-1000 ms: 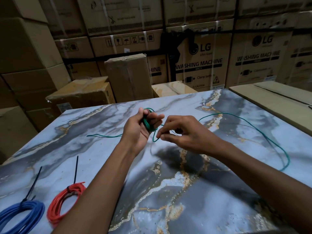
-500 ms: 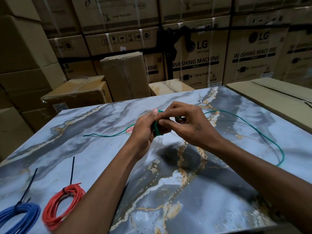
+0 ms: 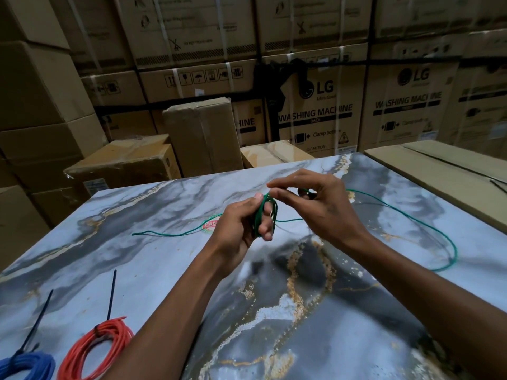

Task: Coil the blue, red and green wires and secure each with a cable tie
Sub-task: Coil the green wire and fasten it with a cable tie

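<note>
The marble tabletop (image 3: 315, 311) offers open surface at lower centre and lower right of the frame. The red coil (image 3: 96, 349) and blue coil (image 3: 30, 366), each with a black cable tie, occupy the lower left corner. The loose green wire (image 3: 428, 231) loops across the right side. Stacked cartons (image 3: 203, 138) block the far edge.

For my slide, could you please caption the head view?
Hands wind green wire beside tied red coil and blue coil.
</note>
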`<state>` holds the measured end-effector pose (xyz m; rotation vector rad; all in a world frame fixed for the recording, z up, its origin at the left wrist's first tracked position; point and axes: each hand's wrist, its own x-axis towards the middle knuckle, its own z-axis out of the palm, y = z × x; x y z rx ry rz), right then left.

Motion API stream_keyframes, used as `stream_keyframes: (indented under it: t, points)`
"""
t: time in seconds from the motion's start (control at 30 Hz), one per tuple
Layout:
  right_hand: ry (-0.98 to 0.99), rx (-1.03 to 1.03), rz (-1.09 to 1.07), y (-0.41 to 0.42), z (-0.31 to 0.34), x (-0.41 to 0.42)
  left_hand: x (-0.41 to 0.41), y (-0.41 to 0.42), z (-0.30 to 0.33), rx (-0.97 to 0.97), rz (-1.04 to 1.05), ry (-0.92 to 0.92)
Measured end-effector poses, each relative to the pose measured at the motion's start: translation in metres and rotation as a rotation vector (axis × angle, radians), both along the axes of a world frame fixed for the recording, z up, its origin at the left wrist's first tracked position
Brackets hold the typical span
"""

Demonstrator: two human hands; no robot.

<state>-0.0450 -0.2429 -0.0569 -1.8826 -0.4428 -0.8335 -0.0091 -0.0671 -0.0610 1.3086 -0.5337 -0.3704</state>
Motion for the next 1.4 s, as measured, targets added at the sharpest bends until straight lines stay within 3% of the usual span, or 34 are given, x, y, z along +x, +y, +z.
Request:
stream_keyframes:
  t: [0.33, 0.5, 0.9, 1.2, 1.27, 1.4]
  points:
    - [0.122, -0.092, -0.079, 0.006, -0.009, 0.003, 0.003, 0.005, -0.001, -0.216, -0.070, 0.258]
    - [0.192, -0.183, 0.028, 0.019, -0.024, 0.004, 0.009, 0.010, 0.002, -0.339, -0.005, 0.356]
    - [0.234, 0.080, 0.142, 0.015, -0.015, 0.008, 0.006, 0.005, 0.009, -0.436, -0.030, 0.374]
    - [0.123, 0.079, -0.067, -0.029, -0.010, 0.017, 0.038, 0.045, 0.009, -0.562, 0.234, 0.442]
    - [0.076, 0.012, -0.132, -0.041, -0.010, 0.020, 0.039, 0.048, 0.008, -0.621, 0.256, 0.500]
    - [-0.058, -0.537, -0.261, -0.044, -0.019, 0.026, 0.040, 0.048, 0.008, -0.685, 0.290, 0.566]
